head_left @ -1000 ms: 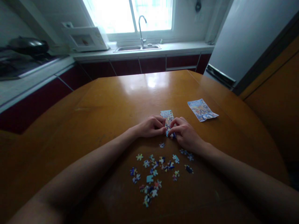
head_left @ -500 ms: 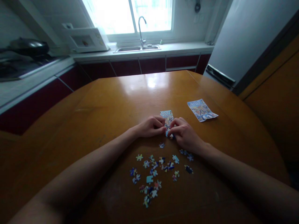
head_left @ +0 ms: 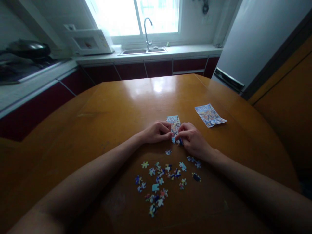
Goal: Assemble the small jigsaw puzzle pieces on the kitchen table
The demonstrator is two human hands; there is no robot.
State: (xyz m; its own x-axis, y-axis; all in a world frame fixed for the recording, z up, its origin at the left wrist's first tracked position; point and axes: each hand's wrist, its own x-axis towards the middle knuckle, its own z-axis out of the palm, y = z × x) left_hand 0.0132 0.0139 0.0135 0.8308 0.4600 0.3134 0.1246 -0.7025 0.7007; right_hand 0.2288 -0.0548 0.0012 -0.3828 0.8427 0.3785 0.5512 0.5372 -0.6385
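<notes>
A partly joined jigsaw puzzle [head_left: 174, 121] lies on the table between my two hands. From its left side my left hand [head_left: 159, 131] reaches in, fingers curled and thumb closed against the puzzle's edge. Bent fingers of my right hand [head_left: 191, 138] grip its lower right part, covering some of it. A light blue piece [head_left: 173, 139] shows at the bottom edge, between the fingertips. Beside it, a dark blue and white piece [head_left: 179, 142] sits partly under my right hand. One loose piece [head_left: 168, 152] lies just below.
Several loose jigsaw pieces [head_left: 155, 187] are scattered on the wooden table [head_left: 117, 107] nearer to me. A creased picture sheet [head_left: 210, 115] lies to the right. Beyond the table stand a sink [head_left: 134, 52], a microwave [head_left: 90, 42], a pan [head_left: 28, 48] and a fridge [head_left: 258, 39].
My right fingers have shifted very slightly at the puzzle's lower right. My left hand stays in place, and the loose pieces lie as before.
</notes>
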